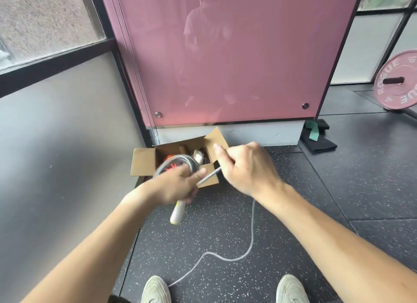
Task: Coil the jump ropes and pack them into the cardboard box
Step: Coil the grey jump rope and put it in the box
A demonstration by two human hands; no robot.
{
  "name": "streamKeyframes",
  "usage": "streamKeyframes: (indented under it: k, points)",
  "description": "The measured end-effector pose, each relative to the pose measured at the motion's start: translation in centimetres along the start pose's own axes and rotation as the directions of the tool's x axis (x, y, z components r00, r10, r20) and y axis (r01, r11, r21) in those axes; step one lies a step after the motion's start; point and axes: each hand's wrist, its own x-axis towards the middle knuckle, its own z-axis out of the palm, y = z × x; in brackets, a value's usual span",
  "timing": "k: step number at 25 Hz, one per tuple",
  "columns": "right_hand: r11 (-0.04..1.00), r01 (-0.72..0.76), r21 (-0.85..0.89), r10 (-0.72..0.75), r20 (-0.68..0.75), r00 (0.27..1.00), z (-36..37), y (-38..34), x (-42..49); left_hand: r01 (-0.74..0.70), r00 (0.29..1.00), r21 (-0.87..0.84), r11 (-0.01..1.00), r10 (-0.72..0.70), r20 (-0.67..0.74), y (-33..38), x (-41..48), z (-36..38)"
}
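Speckled rubber floor (pixel 225 223), cardboard box (pixel 142 161) just ahead — left hand (pixel 178 186) grips the coiled jump rope (pixel 180 160) and handle (pixel 177 214) close by it, right hand (pixel 250 167) pinches the taut strand — slack runs back toward the shoes (pixel 155 289).

Pretty clearly a gym: the floor (pixel 225 230) is covered in black speckled rubber tiles, a jump rope (pixel 253 226) is trailed across it, and a pink ROGUE bumper plate (pixel 390 95) is mounted on a barbell (pixel 393 80) off to the side.
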Motion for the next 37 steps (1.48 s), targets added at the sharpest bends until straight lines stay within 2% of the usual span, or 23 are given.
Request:
streamKeyframes:
  k: [2, 4, 7, 10, 12, 14, 16, 18, 19, 20, 21, 22, 24, 25, 27, 28, 29, 31, 33, 34, 35, 36, 37]
  points:
    - [0.995, -0.048, -0.093, 0.039, -0.097, 0.995, -0.5, 1.4, 0.5, 0.131, 0.900, -0.313, 0.941, 0.019, 0.436, 2.1, -1.5, 2.1]
    - [0.986, -0.165, -0.030, 0.158, -0.173, 0.972, -0.8, 2.6, 1.1, 0.199, 0.793, -0.585, 0.787, 0.221, 0.567, 3.7, -2.3, 3.2]
    - [0.922, -0.343, 0.181, 0.370, -0.149, 0.917, -0.1, 3.2, 1.2, 0.139, 0.815, -0.855, 0.499, 0.433, 0.385, 5.2, -2.8, 3.1]
    - [0.910, -0.362, 0.203, 0.315, 0.231, 0.921, 1.9, 1.8, 0.2, -0.064, 0.898, -0.993, 0.102, 0.440, -0.012, 6.0, -2.4, 2.2]
    - [0.860, -0.449, 0.242, 0.289, 0.494, 0.820, 2.9, -0.2, -0.7, -0.280, 0.921, -0.960, -0.022, 0.277, -0.274, 5.9, -1.4, 1.3]
    - [0.854, -0.443, 0.272, 0.202, 0.612, 0.765, 2.8, -1.8, -1.3, -0.469, 0.883, -0.876, 0.111, 0.048, -0.467, 5.2, -0.2, 0.0]
    - [0.925, -0.244, 0.291, 0.018, 0.609, 0.793, 2.2, -2.3, -1.5, -0.522, 0.796, -0.762, 0.383, -0.102, -0.596, 3.8, 0.7, -1.2]
    - [0.955, 0.046, 0.292, -0.179, 0.448, 0.876, 1.2, -1.5, -1.2, -0.403, 0.742, -0.512, 0.758, -0.057, -0.668, 2.3, 0.8, -1.2]
    - [0.953, 0.188, 0.238, -0.261, 0.327, 0.908, 0.7, -0.9, -0.9, -0.294, 0.754, -0.291, 0.911, 0.033, -0.657, 2.1, 0.6, -0.5]
    - [0.938, 0.313, 0.149, -0.338, 0.197, 0.920, 0.2, -0.3, -0.6, -0.206, 0.785, -0.040, 0.978, 0.141, -0.604, 2.2, 0.2, 0.5]
    - [0.914, 0.402, 0.048, -0.404, 0.062, 0.913, -0.2, 0.4, -0.3, -0.177, 0.821, 0.132, 0.975, 0.220, -0.526, 2.8, -0.2, 1.7]
    - [0.903, 0.429, -0.021, -0.430, -0.059, 0.901, -0.7, 1.1, 0.0, -0.186, 0.874, 0.122, 0.975, 0.221, -0.433, 3.7, -0.6, 2.7]
    - [0.930, 0.366, -0.035, -0.364, -0.219, 0.905, -2.1, 2.2, 0.6, -0.156, 0.981, -0.189, 0.969, 0.131, -0.141, 4.9, -1.3, 3.9]
    - [0.946, 0.322, -0.024, -0.317, -0.263, 0.911, -2.5, 2.7, 0.7, -0.090, 0.991, -0.327, 0.941, 0.117, 0.062, 5.0, -1.5, 4.1]
    - [0.979, 0.202, 0.009, -0.191, -0.296, 0.936, -2.6, 3.5, 0.6, 0.075, 0.882, -0.523, 0.849, 0.188, 0.432, 5.2, -2.5, 4.3]
    - [0.993, 0.102, 0.054, -0.082, -0.292, 0.953, -2.0, 4.1, 0.7, 0.118, 0.822, -0.616, 0.779, 0.272, 0.501, 5.2, -3.1, 4.2]
    - [0.993, -0.021, 0.118, 0.051, -0.258, 0.965, -1.4, 4.4, 0.7, 0.114, 0.809, -0.716, 0.688, 0.355, 0.469, 5.4, -3.4, 4.0]
    - [0.960, -0.225, 0.166, 0.239, -0.071, 0.968, 0.3, 4.7, 0.6, 0.004, 0.868, -0.908, 0.419, 0.449, 0.211, 6.2, -3.6, 2.8]
    - [0.958, -0.275, 0.082, 0.251, 0.221, 0.942, 2.1, 4.3, 0.1, -0.222, 0.916, -0.970, 0.102, 0.361, -0.172, 6.9, -3.0, 1.0]
    - [0.960, -0.274, 0.051, 0.237, 0.368, 0.899, 2.7, 3.7, -0.3, -0.350, 0.904, -0.937, -0.015, 0.257, -0.342, 6.9, -2.7, -0.1]
    - [0.961, -0.273, 0.039, 0.219, 0.491, 0.843, 3.1, 2.9, -0.8, -0.470, 0.869, -0.880, -0.066, 0.144, -0.474, 6.6, -2.3, -1.2]
    - [0.961, -0.272, 0.046, 0.195, 0.586, 0.787, 3.4, 1.9, -1.3, -0.571, 0.819, -0.820, -0.034, 0.040, -0.572, 5.9, -1.9, -2.2]
    - [0.959, -0.272, 0.080, 0.157, 0.651, 0.743, 3.6, 0.9, -1.7, -0.639, 0.764, -0.765, 0.080, -0.052, -0.644, 4.2, -1.1, -3.1]
